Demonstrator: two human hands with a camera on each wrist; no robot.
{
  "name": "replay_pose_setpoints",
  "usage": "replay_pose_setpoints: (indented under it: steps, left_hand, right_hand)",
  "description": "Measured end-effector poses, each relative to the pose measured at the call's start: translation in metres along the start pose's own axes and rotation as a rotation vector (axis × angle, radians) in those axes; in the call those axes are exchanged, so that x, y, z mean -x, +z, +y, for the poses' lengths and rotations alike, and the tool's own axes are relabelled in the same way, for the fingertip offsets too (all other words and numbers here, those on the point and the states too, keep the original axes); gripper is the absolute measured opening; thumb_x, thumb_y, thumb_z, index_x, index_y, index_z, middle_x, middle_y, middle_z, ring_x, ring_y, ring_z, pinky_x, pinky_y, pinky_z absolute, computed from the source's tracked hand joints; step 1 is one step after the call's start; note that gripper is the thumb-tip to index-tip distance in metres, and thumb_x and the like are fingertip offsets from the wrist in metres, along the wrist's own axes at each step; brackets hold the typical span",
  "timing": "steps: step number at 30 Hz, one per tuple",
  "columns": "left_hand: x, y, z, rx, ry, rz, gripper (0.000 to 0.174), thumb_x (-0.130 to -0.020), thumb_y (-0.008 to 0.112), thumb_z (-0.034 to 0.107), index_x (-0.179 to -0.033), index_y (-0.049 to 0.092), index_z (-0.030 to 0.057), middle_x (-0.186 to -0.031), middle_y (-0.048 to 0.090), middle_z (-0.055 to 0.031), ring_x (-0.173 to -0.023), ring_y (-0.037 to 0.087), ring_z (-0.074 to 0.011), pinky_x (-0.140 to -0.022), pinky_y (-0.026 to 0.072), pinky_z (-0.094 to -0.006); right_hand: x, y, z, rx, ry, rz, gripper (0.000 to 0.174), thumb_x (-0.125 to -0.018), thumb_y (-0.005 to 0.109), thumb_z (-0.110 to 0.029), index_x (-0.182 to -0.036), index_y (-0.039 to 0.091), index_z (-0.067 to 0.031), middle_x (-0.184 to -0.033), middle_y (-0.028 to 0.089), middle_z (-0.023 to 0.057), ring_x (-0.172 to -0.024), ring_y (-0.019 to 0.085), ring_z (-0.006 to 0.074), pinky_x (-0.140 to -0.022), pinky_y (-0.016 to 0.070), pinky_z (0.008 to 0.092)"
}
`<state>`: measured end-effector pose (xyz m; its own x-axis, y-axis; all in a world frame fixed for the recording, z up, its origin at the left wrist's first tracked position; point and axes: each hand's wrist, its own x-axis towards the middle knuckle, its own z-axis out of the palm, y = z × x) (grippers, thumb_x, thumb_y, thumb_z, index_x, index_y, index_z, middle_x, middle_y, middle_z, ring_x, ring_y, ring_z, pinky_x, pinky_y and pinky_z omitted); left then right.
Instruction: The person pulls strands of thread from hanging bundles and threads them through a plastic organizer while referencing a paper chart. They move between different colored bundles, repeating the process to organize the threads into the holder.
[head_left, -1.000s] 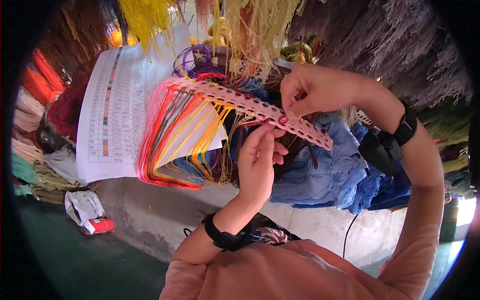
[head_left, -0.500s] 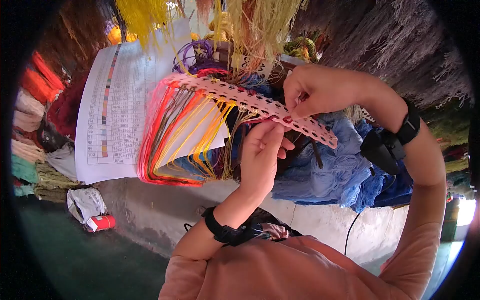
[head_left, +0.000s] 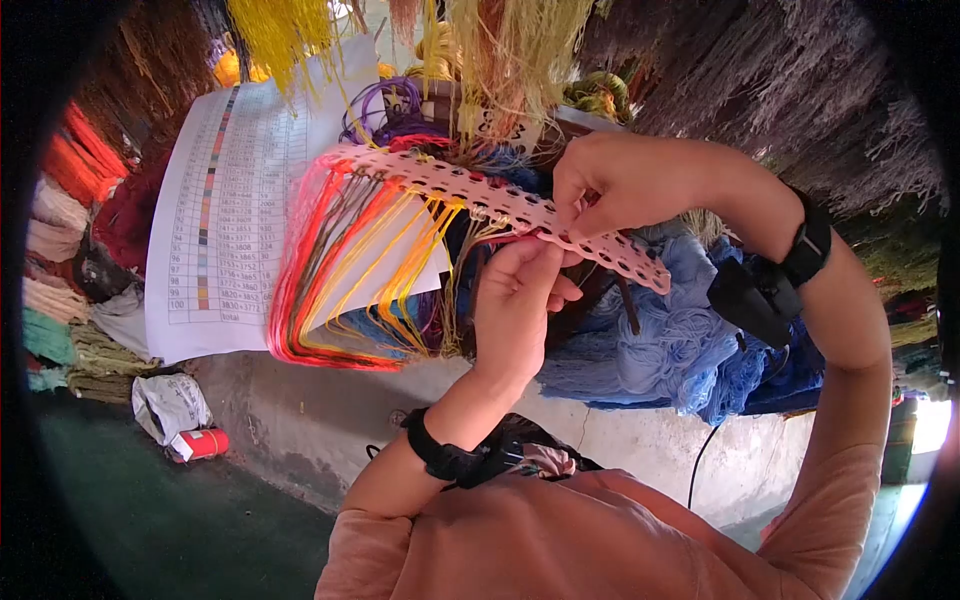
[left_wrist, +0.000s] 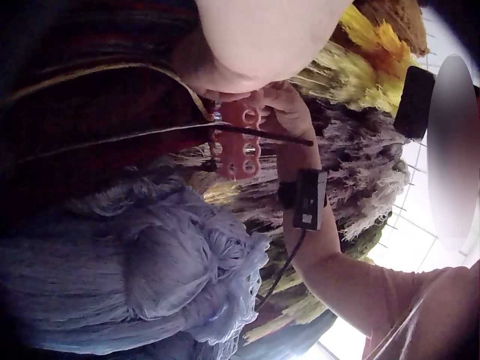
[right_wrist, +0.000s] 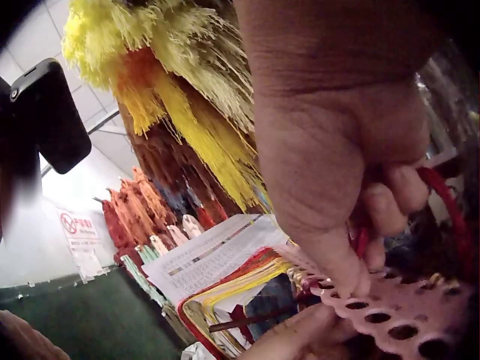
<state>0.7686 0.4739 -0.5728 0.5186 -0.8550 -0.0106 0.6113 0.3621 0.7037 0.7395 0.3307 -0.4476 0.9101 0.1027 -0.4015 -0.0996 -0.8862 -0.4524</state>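
Observation:
A long pink card with rows of holes [head_left: 640, 262] slants across the head view. Skeins of red, brown, orange and yellow thread [head_left: 290, 290] are looped through its left part and hang down. My left hand [head_left: 515, 315] pinches the card's lower edge, thumb and index fingertip at a dark red thread there. Above the card, my right hand [head_left: 630, 185] has its thumb and curled fingers together at the holes. In the right wrist view this hand grips a dark red thread [right_wrist: 450, 202], which runs between its fingers; the fingertips press close on the card [right_wrist: 379, 304].
A printed colour-and-number sheet [head_left: 200, 265] lies behind the threads at the left. Blue yarn [head_left: 660, 340] hangs below the card at the right. Yellow fringes [head_left: 510, 60] and grey-purple ones [head_left: 760, 90] hang overhead. A red packet [head_left: 205, 444] is by the wall's foot.
The dark red loop that stood on the card beside my right fingertips has shrunk toward the lower edge. My left fingertips have closed together on that edge; the right hand has shifted only slightly.

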Motion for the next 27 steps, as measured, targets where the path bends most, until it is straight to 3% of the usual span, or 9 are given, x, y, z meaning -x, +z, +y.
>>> replay_pose_setpoints:
  steps: [2, 8, 9, 12, 15, 18, 21, 24, 27]
  left_hand:
    - [0.001, 0.001, 0.003, 0.006, 0.009, 0.017, 0.013, -0.081, 0.052, 0.012, -0.091, 0.054, 0.0032, -0.079, 0.059, -0.0068, -0.051, 0.049, -0.0068, -0.044, 0.0357, -0.0156]
    - [0.023, -0.014, 0.01, 0.082, 0.055, -0.039, 0.013, -0.084, 0.048, 0.012, -0.094, 0.053, 0.0074, -0.078, 0.056, 0.0007, -0.047, 0.037, -0.0049, -0.043, 0.0284, -0.0177]
    - [0.027, -0.014, 0.014, 0.159, 0.032, -0.115, 0.016, -0.085, 0.045, 0.013, -0.098, 0.052, 0.0076, -0.081, 0.054, 0.0022, -0.047, 0.032, -0.0047, -0.043, 0.0255, -0.0188]
    - [0.038, -0.007, 0.032, 0.421, -0.09, -0.25, 0.017, -0.083, 0.047, 0.008, -0.099, 0.049, 0.0051, -0.1, 0.048, -0.0028, -0.054, 0.041, -0.0066, -0.047, 0.031, -0.0214]
    - [0.036, -0.014, 0.032, 0.563, -0.202, -0.509, 0.017, -0.083, 0.046, 0.008, -0.1, 0.049, 0.0048, -0.098, 0.047, -0.0016, -0.057, 0.04, -0.0062, -0.049, 0.0309, -0.0217]
    - [0.042, 0.002, 0.029, 0.244, -0.135, -0.181, 0.018, -0.083, 0.047, 0.009, -0.1, 0.05, 0.0047, -0.096, 0.049, -0.001, -0.057, 0.038, -0.0061, -0.05, 0.0295, -0.0205]
    - [0.046, -0.007, 0.02, 0.291, -0.065, -0.106, 0.017, -0.083, 0.047, 0.01, -0.098, 0.051, 0.0042, -0.096, 0.049, -0.0006, -0.057, 0.035, -0.0063, -0.05, 0.0284, -0.0201]
    - [0.049, -0.009, 0.024, 0.404, -0.035, -0.324, 0.017, -0.083, 0.047, 0.01, -0.098, 0.051, 0.0039, -0.095, 0.048, -0.0003, -0.057, 0.034, -0.0066, -0.051, 0.0279, -0.0196]
    - [0.056, 0.002, 0.027, 0.414, -0.034, -0.275, 0.017, -0.083, 0.046, 0.011, -0.098, 0.05, 0.0035, -0.098, 0.049, -0.0022, -0.057, 0.033, -0.0069, -0.049, 0.0272, -0.0198]
  right_hand:
    - [0.003, 0.001, -0.002, -0.068, 0.018, 0.005, 0.012, -0.07, 0.057, -0.01, -0.074, 0.059, 0.0015, -0.065, 0.056, 0.0074, -0.062, 0.052, 0.013, -0.055, 0.0404, 0.0261]
    - [0.023, 0.012, 0.006, -0.336, 0.077, 0.001, 0.014, -0.076, 0.055, -0.011, -0.081, 0.055, 0.0022, -0.064, 0.054, 0.0029, -0.061, 0.049, 0.0069, -0.053, 0.04, 0.0224]
    - [0.027, 0.015, 0.006, -0.424, 0.089, 0.014, 0.015, -0.076, 0.055, -0.012, -0.081, 0.055, 0.002, -0.063, 0.053, 0.0023, -0.06, 0.049, 0.0061, -0.053, 0.0398, 0.0219]
    - [0.039, 0.014, -0.002, -0.475, 0.234, 0.012, 0.015, -0.077, 0.055, -0.012, -0.083, 0.054, 0.001, -0.063, 0.052, 0.0009, -0.06, 0.047, 0.0048, -0.052, 0.0387, 0.0203]
    - [0.045, 0.023, 0.007, -0.482, 0.139, 0.077, 0.015, -0.077, 0.053, -0.01, -0.089, 0.051, 0.0001, -0.063, 0.052, 0.0002, -0.06, 0.047, 0.0044, -0.051, 0.0375, 0.0194]
    - [0.056, 0.022, 0.001, -0.461, 0.148, 0.1, 0.018, -0.077, 0.051, -0.006, -0.094, 0.047, -0.0013, -0.066, 0.053, 0.0006, -0.061, 0.047, 0.0044, -0.051, 0.0368, 0.019]
    - [0.063, 0.028, 0.003, -0.43, 0.098, 0.193, 0.021, -0.075, 0.049, -0.003, -0.096, 0.045, -0.0024, -0.068, 0.054, 0.0017, -0.062, 0.048, 0.0057, -0.052, 0.037, 0.0208]
    - [0.067, 0.029, 0.001, -0.275, 0.035, 0.232, 0.021, -0.074, 0.047, -0.001, -0.095, 0.044, -0.0022, -0.068, 0.054, 0.0031, -0.063, 0.048, 0.0078, -0.054, 0.0378, 0.0231]
    - [0.067, 0.031, -0.001, -0.217, 0.053, 0.248, 0.02, -0.074, 0.047, -0.001, -0.094, 0.043, -0.0016, -0.068, 0.054, 0.0044, -0.063, 0.049, 0.0097, -0.055, 0.0388, 0.0244]
